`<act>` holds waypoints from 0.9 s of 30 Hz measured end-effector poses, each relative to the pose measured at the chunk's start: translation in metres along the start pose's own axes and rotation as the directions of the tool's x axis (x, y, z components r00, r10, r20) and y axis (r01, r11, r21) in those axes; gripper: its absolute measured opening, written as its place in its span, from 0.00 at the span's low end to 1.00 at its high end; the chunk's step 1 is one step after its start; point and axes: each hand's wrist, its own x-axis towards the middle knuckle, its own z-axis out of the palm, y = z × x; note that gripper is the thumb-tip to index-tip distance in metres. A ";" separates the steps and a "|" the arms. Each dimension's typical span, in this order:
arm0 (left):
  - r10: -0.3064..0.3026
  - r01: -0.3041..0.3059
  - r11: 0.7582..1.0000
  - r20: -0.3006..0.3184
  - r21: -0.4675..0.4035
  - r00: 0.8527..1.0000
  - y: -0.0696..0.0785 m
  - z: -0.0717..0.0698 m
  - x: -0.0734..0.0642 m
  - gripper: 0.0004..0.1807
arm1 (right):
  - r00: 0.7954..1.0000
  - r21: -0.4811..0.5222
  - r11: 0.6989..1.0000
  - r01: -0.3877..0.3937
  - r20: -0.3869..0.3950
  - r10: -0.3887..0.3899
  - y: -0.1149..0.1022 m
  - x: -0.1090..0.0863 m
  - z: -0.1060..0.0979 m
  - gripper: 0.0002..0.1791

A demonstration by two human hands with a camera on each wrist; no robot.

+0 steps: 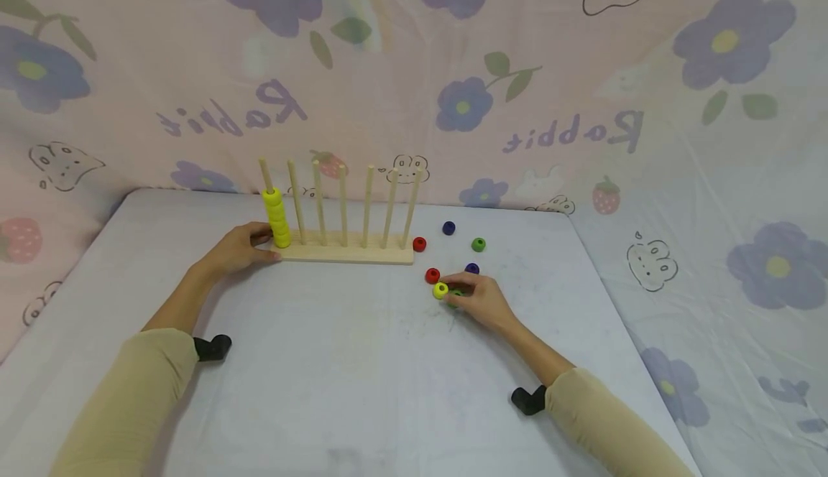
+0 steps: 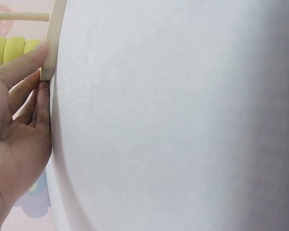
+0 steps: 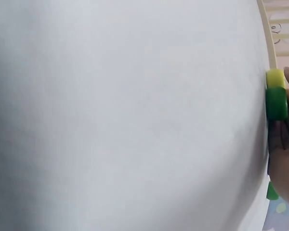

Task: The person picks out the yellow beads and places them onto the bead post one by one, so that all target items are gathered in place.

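My left hand (image 1: pixel 241 248) grips the left end of a wooden peg stand (image 1: pixel 346 253), thumb at the front edge and fingers at the back; the left wrist view shows this hand (image 2: pixel 19 120) close up at the base's corner. Several yellow beads (image 1: pixel 276 218) are stacked on the leftmost peg beside it. Off the stand's right end, my right hand (image 1: pixel 481 301) pinches a loose yellow bead (image 1: pixel 440 290) between thumb and index finger, low over the table. A green bead (image 1: pixel 456 299) sits right beside it, partly covered by the fingers and in front of the yellow one in the right wrist view.
Around the right hand lie loose beads: a red bead (image 1: pixel 432 276), another red bead (image 1: pixel 419 244) by the stand's end, a dark blue bead (image 1: pixel 449 228), a green bead (image 1: pixel 478 245) and a blue bead (image 1: pixel 472 269). A patterned cloth (image 1: pixel 388 67) hangs behind the white table (image 1: pixel 323 376).
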 end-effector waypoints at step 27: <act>0.007 -0.007 1.000 0.000 -0.001 1.000 0.003 0.001 -0.002 0.44 | 0.993 -0.024 0.994 -0.106 -0.054 0.104 -0.008 0.004 0.003 0.15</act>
